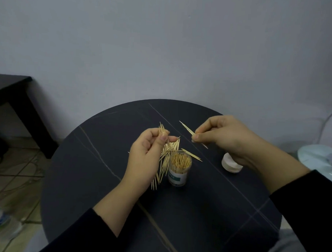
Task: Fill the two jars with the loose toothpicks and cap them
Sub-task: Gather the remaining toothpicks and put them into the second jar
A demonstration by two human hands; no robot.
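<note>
A pale grey wall (pixel 164 41) backs the round dark table (pixel 84 164), tiled floor (pixel 14 177) at left.

No text could be read. The clear plastic jar of toothpicks (pixel 180 167) near the middle of the round dark table (pixel 95 189) bore a white-and-teal label (pixel 176 177), its print too blurred to make out.
</note>
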